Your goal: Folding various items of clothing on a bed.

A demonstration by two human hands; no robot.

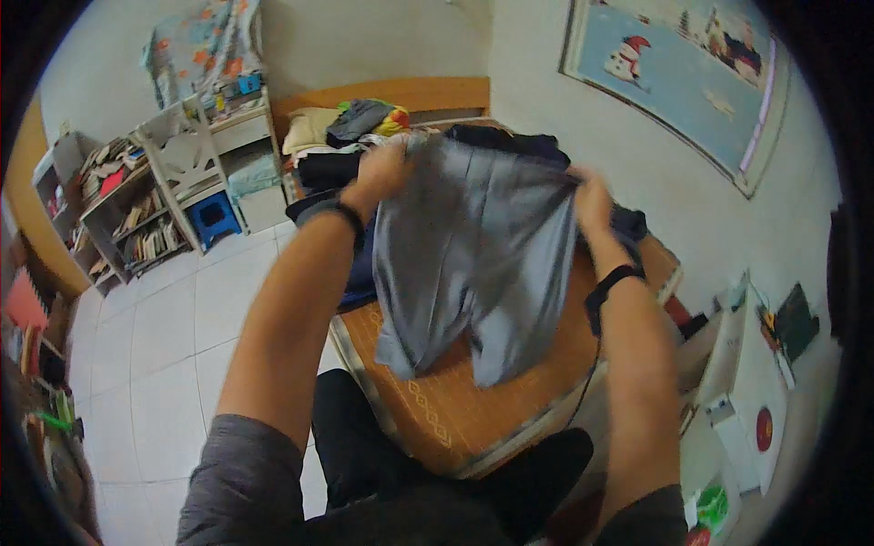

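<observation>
A pair of grey shorts (471, 259) hangs stretched between my hands above the bed, its two legs pointing towards me. My left hand (386, 170) grips one side of the waistband, and my right hand (590, 198) grips the other side; both hands are slightly blurred. Dark bands circle both wrists. Behind the shorts lie dark clothes (505, 140), partly hidden by them. Dark blue fabric (358, 276) shows at the left under my left wrist. The brown woven mat (423, 409) on the bed reaches below the shorts' hems.
A cream pillow (307, 130) and a grey garment (358, 121) lie near the wooden headboard (410, 92). At left stand a bookshelf (143, 228), a white chair (181, 157) and a blue stool (215, 218). A thin cable (587, 389) runs down at right.
</observation>
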